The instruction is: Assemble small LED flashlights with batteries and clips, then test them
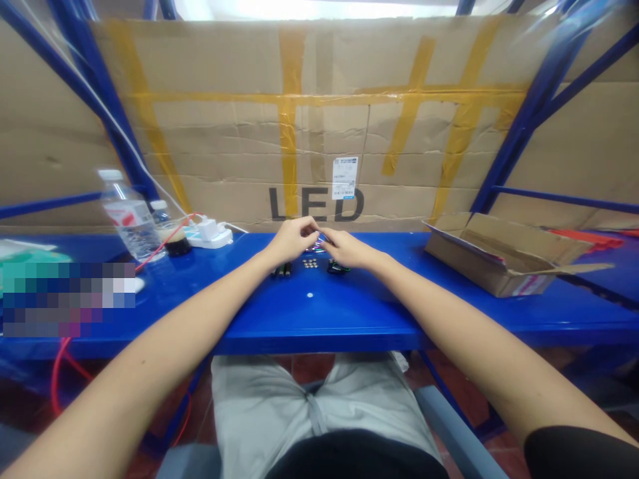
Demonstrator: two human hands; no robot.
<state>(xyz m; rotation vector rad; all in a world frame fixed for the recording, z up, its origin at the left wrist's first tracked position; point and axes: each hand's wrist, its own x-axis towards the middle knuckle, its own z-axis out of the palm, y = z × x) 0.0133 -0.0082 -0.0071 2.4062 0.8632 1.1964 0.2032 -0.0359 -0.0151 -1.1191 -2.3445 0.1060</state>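
Note:
My left hand (294,238) and my right hand (343,246) meet at the far middle of the blue table (279,313). The fingers of both are closed in a pinch, fingertips almost touching. Whatever they hold is too small to make out. Just below the fingertips lie shiny, colourful small pieces (315,246). Several small metallic pieces (310,263) sit in rows nearer to me. Dark stick-like parts (282,269) lie under my left wrist, and a black bundle (337,267) is beneath my right hand. A small white disc (310,295) rests closer to the front edge.
An open cardboard box (474,256) stands at the right, with red strips (589,239) behind it. To the left are a water bottle (130,219), a smaller bottle with dark contents (172,233), a white power strip (212,236) and a red cable (167,241). Cardboard (224,140) walls the back.

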